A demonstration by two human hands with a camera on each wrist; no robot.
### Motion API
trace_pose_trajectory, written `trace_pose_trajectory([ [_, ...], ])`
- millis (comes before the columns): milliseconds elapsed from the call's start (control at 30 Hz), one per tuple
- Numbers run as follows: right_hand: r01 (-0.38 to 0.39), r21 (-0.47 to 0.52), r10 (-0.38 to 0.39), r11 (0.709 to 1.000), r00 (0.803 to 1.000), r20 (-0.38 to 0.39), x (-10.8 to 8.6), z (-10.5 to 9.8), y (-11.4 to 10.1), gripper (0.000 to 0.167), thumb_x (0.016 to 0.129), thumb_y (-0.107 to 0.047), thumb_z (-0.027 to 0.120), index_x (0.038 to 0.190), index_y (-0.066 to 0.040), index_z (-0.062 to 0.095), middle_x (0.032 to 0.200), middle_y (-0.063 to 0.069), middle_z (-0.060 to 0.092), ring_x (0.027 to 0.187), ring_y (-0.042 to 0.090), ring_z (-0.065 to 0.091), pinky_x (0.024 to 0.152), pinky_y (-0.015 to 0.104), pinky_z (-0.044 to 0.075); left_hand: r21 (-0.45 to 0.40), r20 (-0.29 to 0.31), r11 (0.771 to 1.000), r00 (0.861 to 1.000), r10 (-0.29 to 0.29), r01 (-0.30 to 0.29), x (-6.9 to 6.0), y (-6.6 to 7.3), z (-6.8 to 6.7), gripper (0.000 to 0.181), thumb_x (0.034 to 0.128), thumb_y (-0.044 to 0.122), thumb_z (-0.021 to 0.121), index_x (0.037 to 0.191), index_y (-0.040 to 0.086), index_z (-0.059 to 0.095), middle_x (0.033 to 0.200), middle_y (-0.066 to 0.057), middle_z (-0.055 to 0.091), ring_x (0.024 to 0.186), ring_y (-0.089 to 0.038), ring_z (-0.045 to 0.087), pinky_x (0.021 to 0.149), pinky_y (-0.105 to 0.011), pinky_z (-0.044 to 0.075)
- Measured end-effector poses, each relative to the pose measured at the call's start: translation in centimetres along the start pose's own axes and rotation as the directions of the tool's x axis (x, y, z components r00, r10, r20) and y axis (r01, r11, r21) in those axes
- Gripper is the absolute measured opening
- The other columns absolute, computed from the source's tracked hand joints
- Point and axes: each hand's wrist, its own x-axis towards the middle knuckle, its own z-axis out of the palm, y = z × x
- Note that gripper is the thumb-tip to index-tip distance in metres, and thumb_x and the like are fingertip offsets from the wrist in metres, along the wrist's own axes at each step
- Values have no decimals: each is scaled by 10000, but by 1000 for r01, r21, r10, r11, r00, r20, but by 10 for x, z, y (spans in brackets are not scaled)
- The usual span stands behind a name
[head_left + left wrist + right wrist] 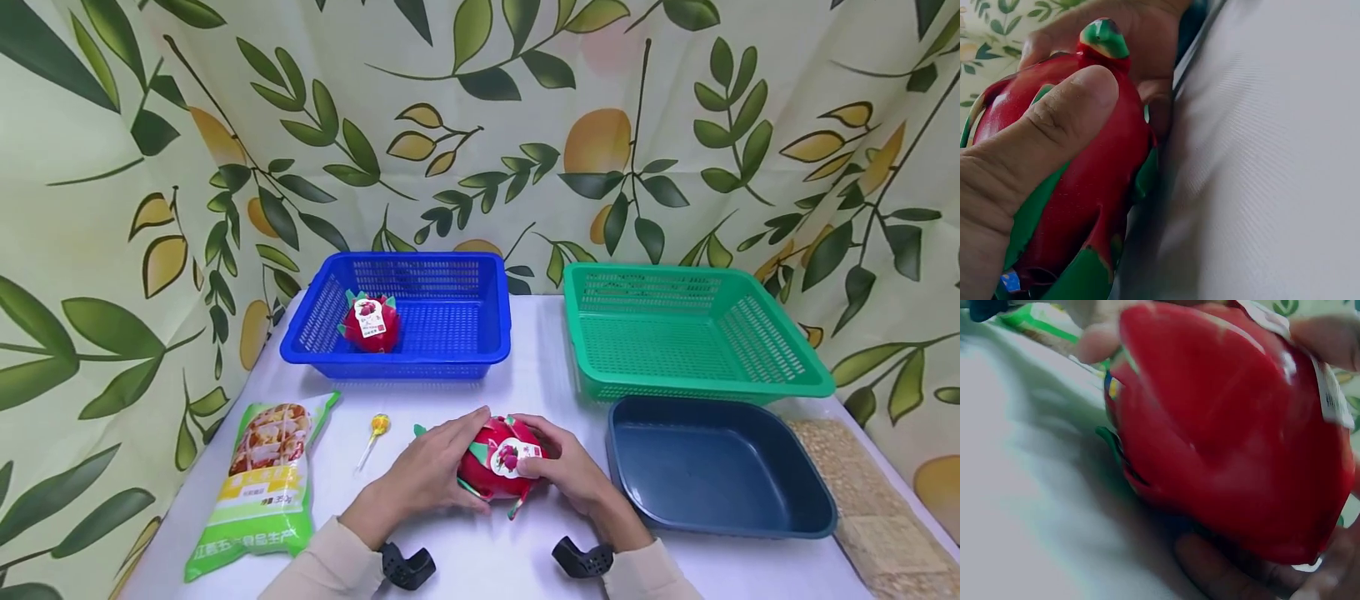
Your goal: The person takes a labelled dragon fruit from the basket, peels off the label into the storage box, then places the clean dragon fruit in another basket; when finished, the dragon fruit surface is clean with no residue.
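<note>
One dragon fruit (487,478) is gripped between curled left hand (429,463) and right hand (573,467), in front of the blue basket (397,359); probably weighty, slick and easily bruised, it is best cupped around its sides, off the scales (1085,276).

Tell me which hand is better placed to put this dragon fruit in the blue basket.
Probably the left hand; it grips the dragon fruit on the side nearer the blue basket, while the right hand grips the side nearer the navy tub.
</note>
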Motion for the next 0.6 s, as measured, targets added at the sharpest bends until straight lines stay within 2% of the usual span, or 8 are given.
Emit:
trace_pose_trajectory([
  [67,-31,-11,30,999,999,-32,-3,3,-5,651,795,-128,712,1399,-78,473,1289,184,520,1068,318,542,836,401,525,-19,-8,1000,1000,-7,7,0,-1,0,1159,580,544,880,1464,29,336,1401,-136,489,1230,-260,514,955,-429,463],
  [167,-93,-108,77,990,987,-143,-12,11,-18,668,781,-167,743,1395,-112,485,1284,166,526,1048,314,548,795,399,540,-32,-2,999,1000,-19,19,0,-1,0,1126,589,540,879,1455,42,360,1389,-117,506,1216,-245,525,955,-418,463],
  [267,-153,-270,77,951,959,-271,-22,20,-38,675,745,-242,798,1360,-155,534,1260,122,546,1051,301,549,754,417,544,-33,-6,999,1000,-23,22,0,-2,0,1111,588,548,877,1444,41,383,1380,-104,518,1211,-233,529,965,-399,456],
  [333,-168,-378,46,910,949,-312,-25,24,-53,669,725,-279,817,1335,-180,561,1251,102,557,1073,299,540,765,439,536,-34,-17,999,1000,-21,20,-1,-2,0,1106,583,544,882,1437,39,395,1370,-101,527,1205,-232,534,962,-392,459],
  [433,-123,-516,-29,847,961,-275,-26,24,-74,623,746,-294,810,1315,-193,579,1267,71,560,1116,309,523,818,481,515,-40,-28,999,999,-19,18,-1,-3,0,1112,579,534,888,1445,49,386,1366,-98,530,1202,-233,535,953,-397,466],
  [533,-42,-607,-85,794,980,-180,-21,18,-91,555,778,-290,798,1289,-197,601,1273,32,565,1136,315,511,852,499,500,-55,-23,998,1000,-19,18,-1,-4,1,1108,592,520,889,1458,66,367,1363,-94,530,1201,-234,534,941,-406,475],
  [600,12,-635,-99,773,990,-102,-17,12,-99,498,793,-280,796,1254,-204,625,1265,16,568,1141,326,507,850,506,500,-66,-16,998,1000,-17,15,0,-4,2,1099,602,520,884,1459,67,367,1363,-91,530,1202,-233,534,936,-407,479],
])
